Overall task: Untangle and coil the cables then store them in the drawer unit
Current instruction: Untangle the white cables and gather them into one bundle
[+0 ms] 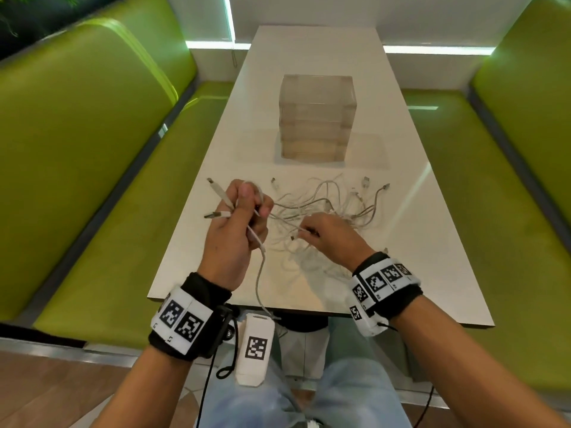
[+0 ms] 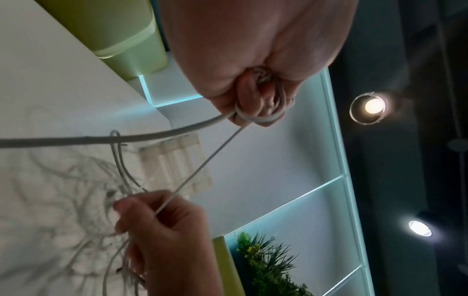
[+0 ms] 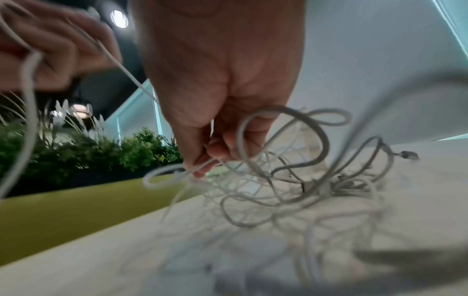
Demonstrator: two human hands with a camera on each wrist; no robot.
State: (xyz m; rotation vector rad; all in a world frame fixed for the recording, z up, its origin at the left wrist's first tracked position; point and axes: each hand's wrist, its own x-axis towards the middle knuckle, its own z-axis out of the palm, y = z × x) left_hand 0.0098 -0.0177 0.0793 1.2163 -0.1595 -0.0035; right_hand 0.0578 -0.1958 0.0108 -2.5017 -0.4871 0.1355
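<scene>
Two hands work a heap of tangled white cables (image 1: 324, 211) on the white tabletop (image 1: 417, 242). The left hand (image 1: 238, 230) has its fingers clamped on a few loops; the right hand (image 1: 327, 239) pinches a strand. Little is done: nothing appears stored in the clear plastic drawer unit (image 1: 316, 118). The number of cables is hard to make out.

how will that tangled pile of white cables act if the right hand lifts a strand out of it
Probably floppy: the tangled cables lie in loose loops on the table, and a strand sags off its edge from the left hand. Likely to snag: where the right hand pinches, strands cross, so neighbours may drag along. They look thin, so probably light.
</scene>
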